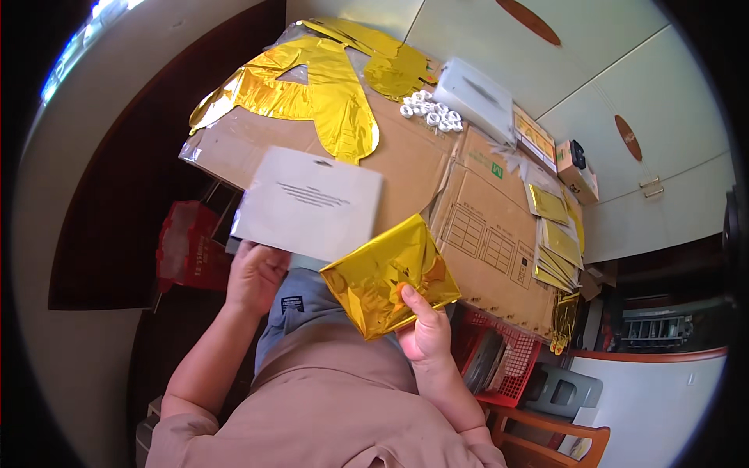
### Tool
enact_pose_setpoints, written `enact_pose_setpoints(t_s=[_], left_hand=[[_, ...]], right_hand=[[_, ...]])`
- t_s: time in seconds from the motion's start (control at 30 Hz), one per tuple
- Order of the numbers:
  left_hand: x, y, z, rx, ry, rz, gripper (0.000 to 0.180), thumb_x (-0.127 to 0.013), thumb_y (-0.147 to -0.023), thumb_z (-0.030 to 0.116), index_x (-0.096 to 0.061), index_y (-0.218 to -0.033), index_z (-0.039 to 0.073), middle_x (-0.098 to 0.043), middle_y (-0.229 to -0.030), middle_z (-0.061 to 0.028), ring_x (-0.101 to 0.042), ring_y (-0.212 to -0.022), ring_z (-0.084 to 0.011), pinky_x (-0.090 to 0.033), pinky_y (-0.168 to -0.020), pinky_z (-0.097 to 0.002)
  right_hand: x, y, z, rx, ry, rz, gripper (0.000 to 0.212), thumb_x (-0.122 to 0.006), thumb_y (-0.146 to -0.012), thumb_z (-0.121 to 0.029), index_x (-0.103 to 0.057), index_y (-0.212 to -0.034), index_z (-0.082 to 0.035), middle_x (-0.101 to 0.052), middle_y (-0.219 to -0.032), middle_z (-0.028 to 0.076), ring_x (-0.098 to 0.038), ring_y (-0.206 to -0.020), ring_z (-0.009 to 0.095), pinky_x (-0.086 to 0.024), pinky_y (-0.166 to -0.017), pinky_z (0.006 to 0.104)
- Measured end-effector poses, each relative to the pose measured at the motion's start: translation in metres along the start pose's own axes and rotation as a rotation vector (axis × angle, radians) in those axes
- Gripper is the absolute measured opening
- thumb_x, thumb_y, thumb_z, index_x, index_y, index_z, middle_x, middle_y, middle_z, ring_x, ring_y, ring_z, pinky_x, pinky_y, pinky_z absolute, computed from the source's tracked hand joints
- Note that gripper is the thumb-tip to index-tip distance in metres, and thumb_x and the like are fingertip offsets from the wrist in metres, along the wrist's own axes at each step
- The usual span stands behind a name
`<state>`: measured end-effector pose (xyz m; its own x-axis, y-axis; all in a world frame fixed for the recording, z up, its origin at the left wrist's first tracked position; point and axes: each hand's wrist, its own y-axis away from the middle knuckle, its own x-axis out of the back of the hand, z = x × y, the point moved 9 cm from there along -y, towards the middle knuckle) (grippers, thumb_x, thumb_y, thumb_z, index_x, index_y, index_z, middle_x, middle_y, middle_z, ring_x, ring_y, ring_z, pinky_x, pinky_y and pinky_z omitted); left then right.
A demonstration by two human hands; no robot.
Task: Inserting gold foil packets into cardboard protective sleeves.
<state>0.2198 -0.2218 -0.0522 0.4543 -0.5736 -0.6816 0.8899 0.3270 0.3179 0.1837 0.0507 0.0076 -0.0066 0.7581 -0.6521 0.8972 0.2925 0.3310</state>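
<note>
My right hand [425, 327] grips a folded gold foil balloon [390, 273], thumb pressed on top and the other fingers underneath. It is held just off the near edge of the cardboard. At the lower left edge of a flat white packet [312, 199] with a hang hole, my left hand [259, 277] is curled closed, its fingertips partly hidden by that edge. The packet overlaps the cardboard-covered table and juts toward my lap. Beyond it lies a large unfolded gold foil balloon shaped like a letter A [312, 86].
Cardboard sheets [417, 168] cover the table. White tape-like rolls [429, 109], a white stack of packets [476, 97] and another gold foil balloon [398, 70] lie at the back. Folded gold packets [558, 249] line the right. A red basket [507, 359] stands below, a red bag [187, 246] hangs left.
</note>
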Motion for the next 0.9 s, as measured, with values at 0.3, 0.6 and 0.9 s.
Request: enact_pose_setpoints(t_s=[0.3, 0.6, 0.9], left_hand=[[-0.095, 0.021, -0.092, 0.241, -0.025, -0.189, 0.029, -0.065, -0.093, 0.001, -0.062, -0.121, 0.009, -0.067, -0.119, -0.0031, -0.065, -0.111, -0.0175, -0.051, -0.097, -0.036], [-0.111, 0.032, -0.136, 0.333, -0.007, -0.248, 0.029, -0.06, -0.095, -0.001, -0.055, -0.123, 0.003, -0.065, -0.122, -0.0113, -0.065, -0.114, -0.0231, -0.055, -0.098, -0.0426], [-0.124, 0.031, -0.136, 0.343, -0.058, -0.215, 0.019, -0.062, -0.096, 0.005, -0.058, -0.114, -0.001, -0.068, -0.106, -0.0114, -0.069, -0.098, -0.0228, -0.057, -0.089, -0.0377]], right_hand=[[0.064, 0.062, -0.009, -0.151, -0.104, 0.047, 0.051, -0.066, -0.094, -0.003, -0.051, -0.142, -0.006, -0.062, -0.135, 0.009, -0.06, -0.124, 0.025, -0.049, -0.106, 0.045], [0.079, 0.076, 0.028, -0.375, -0.131, 0.025, 0.043, -0.066, -0.095, -0.005, -0.055, -0.137, -0.005, -0.065, -0.129, 0.009, -0.065, -0.116, 0.021, -0.053, -0.101, 0.0392], [0.083, 0.084, 0.02, -0.351, -0.111, 0.075, 0.041, -0.068, -0.094, -0.004, -0.058, -0.133, -0.003, -0.068, -0.124, 0.009, -0.066, -0.113, 0.022, -0.053, -0.101, 0.0406]])
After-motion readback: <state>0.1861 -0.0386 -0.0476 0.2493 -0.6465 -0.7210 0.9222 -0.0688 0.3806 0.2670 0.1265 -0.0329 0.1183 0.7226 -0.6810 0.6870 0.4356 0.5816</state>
